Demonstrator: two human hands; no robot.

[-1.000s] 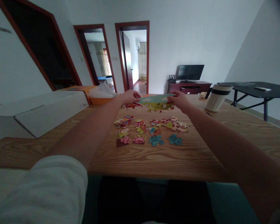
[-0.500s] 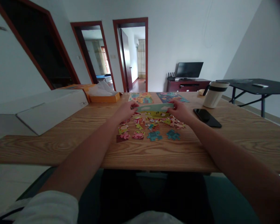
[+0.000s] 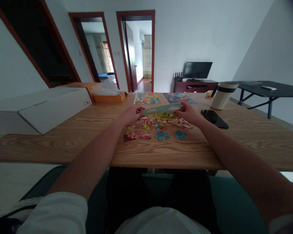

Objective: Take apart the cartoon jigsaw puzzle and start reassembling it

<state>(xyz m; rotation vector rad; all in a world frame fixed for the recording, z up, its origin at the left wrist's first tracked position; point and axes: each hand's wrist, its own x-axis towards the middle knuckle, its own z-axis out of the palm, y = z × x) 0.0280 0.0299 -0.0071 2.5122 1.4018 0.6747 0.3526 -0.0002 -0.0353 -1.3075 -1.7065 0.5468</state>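
Observation:
My left hand (image 3: 133, 113) grips the left end of a jigsaw puzzle section (image 3: 161, 110) with a pale blue sky, clouds and a yellow-green meadow. The fingers of my right hand (image 3: 188, 112) are closed on its right end. This section is held tilted up off the table, its right end slightly higher. Beneath and in front of it lie loose jigsaw pieces (image 3: 158, 126) in a pile, mostly red, pink and yellow. Nearer me are two teal pieces (image 3: 162, 136) and some pink and maroon pieces (image 3: 146, 135).
Two colourful picture sheets (image 3: 146, 98) lie beyond my hands. A black phone (image 3: 214, 118) and a white mug (image 3: 223, 96) are at the right. On the left are a long white box (image 3: 56, 105) and an orange open box (image 3: 109, 97) with clear plastic.
The puzzle section stays in both hands, its right end now tipped a little higher. My view has shifted slightly, so the table sits higher in it. The loose pieces have not visibly moved.

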